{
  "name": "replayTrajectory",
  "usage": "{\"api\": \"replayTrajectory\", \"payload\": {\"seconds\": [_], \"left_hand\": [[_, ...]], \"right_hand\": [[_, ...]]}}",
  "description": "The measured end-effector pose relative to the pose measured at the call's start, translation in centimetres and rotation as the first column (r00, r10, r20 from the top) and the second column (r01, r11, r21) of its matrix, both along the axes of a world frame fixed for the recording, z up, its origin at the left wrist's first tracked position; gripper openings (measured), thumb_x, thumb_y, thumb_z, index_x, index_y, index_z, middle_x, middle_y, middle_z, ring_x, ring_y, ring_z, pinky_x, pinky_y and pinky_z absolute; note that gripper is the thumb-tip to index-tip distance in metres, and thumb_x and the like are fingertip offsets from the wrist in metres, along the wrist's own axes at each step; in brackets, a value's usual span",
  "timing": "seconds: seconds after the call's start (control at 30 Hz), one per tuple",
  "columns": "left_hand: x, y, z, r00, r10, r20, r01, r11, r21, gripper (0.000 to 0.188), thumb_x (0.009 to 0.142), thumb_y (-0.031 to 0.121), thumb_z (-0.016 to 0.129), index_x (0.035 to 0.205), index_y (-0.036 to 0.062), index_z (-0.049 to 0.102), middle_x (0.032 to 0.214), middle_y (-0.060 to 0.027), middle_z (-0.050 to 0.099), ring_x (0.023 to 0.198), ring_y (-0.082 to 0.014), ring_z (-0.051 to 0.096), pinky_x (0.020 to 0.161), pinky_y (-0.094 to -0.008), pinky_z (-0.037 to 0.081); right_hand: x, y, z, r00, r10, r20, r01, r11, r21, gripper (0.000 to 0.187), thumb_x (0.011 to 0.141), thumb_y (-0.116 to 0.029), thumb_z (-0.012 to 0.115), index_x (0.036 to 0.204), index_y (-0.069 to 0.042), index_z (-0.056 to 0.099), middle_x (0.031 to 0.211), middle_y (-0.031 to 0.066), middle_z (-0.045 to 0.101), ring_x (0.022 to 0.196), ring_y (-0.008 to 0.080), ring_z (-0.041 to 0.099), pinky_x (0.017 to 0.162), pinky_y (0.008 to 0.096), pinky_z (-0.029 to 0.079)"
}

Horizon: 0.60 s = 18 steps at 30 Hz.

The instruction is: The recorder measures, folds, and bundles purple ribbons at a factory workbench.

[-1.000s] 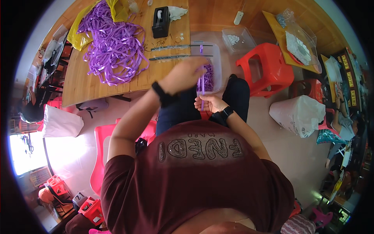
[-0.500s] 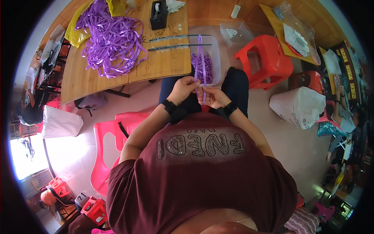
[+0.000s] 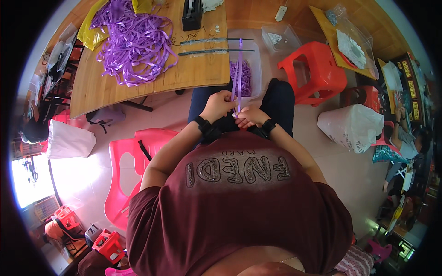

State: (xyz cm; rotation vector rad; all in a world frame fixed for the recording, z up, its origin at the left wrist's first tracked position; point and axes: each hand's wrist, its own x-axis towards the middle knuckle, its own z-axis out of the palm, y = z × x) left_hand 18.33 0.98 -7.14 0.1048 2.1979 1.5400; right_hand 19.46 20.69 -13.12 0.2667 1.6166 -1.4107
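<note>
A purple ribbon (image 3: 239,69) hangs over one of two thin dark rods (image 3: 216,51) and runs down toward me in two narrow strands. My left hand (image 3: 219,106) is closed, its thumb and fingers pinching the ribbon at its lower end. Just right of it, my right hand (image 3: 252,116) also has curled fingers closed on the ribbon; the tail between the hands is partly hidden. The rods look taped to the table and jut past its right edge. Under them stands a clear plastic bin (image 3: 258,69) holding many short purple ribbon pieces (image 3: 246,78).
On the wooden table (image 3: 202,73) lie a big heap of purple ribbon (image 3: 133,46), a yellow bag (image 3: 88,34) and a black tape dispenser (image 3: 191,16). A red stool (image 3: 311,69), a white sack (image 3: 352,126) and a pink chair (image 3: 122,184) stand around me. Other people sit farther off.
The two ribbon strands have come closer together. My right hand has turned and its fingers have curled in more, while my left hand stays near the same place.
</note>
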Motion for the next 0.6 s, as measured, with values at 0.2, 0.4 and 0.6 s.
{"api": "replayTrajectory", "payload": {"seconds": [0.2,0.4,0.6], "left_hand": [[-0.3,0.6,-0.9,0.972,-0.026,-0.233,0.012,0.998,-0.057,0.026,0.085,0.024,0.074,0.099,0.0022,0.071,0.085,-0.0096,0.071,0.073,-0.0163,0.068,0.067,-0.0314,0.055],[-0.6,0.3,-2.0,0.986,-0.075,-0.147,0.070,0.997,-0.040,0.028,0.088,0.028,0.072,0.102,0.0037,0.072,0.086,-0.0079,0.071,0.072,-0.0143,0.067,0.065,-0.0287,0.054],[-1.2,0.4,-2.6,0.997,-0.061,0.055,0.050,0.981,0.186,0.031,0.088,0.027,0.075,0.104,0.0011,0.071,0.082,-0.0044,0.068,0.066,-0.0090,0.061,0.055,-0.0254,0.049]], "right_hand": [[0.3,0.4,0.6,0.993,0.102,-0.065,-0.100,0.995,0.026,0.039,0.085,-0.031,0.077,0.100,0.004,0.066,0.089,0.0163,0.072,0.071,0.0228,0.070,0.063,0.0313,0.058],[0.4,1.3,1.0,0.995,0.101,-0.017,-0.102,0.994,-0.038,0.038,0.083,-0.033,0.080,0.095,0.002,0.070,0.087,0.0119,0.073,0.071,0.0170,0.071,0.062,0.0267,0.057],[0.5,1.5,1.4,0.994,0.107,0.012,-0.106,0.990,-0.097,0.033,0.085,-0.031,0.078,0.095,0.000,0.072,0.088,0.0094,0.074,0.072,0.0143,0.070,0.065,0.0234,0.056]]}}
